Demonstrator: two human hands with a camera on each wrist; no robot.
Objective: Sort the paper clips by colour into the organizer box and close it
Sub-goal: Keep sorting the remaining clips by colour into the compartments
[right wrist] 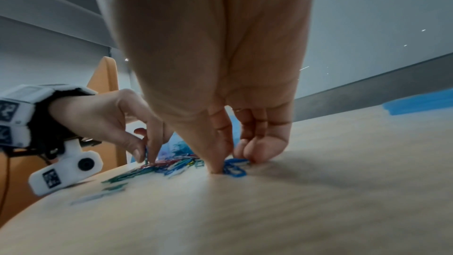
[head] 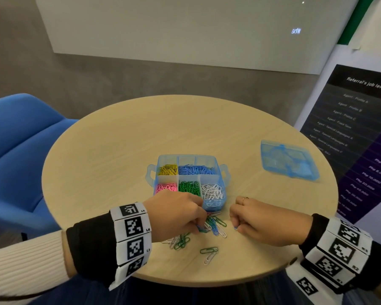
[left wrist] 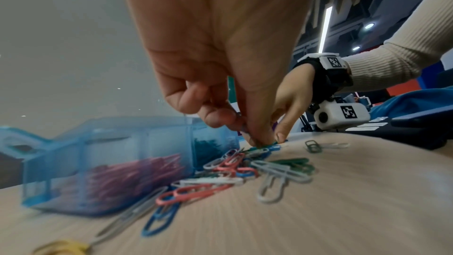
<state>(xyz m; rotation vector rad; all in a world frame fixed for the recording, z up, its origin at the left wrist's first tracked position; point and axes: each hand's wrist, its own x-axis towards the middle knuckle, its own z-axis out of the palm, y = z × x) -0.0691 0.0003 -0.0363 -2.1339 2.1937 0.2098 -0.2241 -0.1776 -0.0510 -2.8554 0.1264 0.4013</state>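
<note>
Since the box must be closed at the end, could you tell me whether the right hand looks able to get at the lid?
Probably yes: the lid lies alone on the table, on the right hand's side, with nothing between them; that hand would first have to leave the blue clips.

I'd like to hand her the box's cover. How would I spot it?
Start at the round wooden table. On its far right side, apart from the organizer box, lies the lid. Unlike the box, it is a flat, translucent blue panel holding no clips.

Both hands, left (head: 174, 213) and right (head: 266, 223), pick at loose paper clips (head: 213, 224) beside the organizer box (head: 213, 205).
</note>
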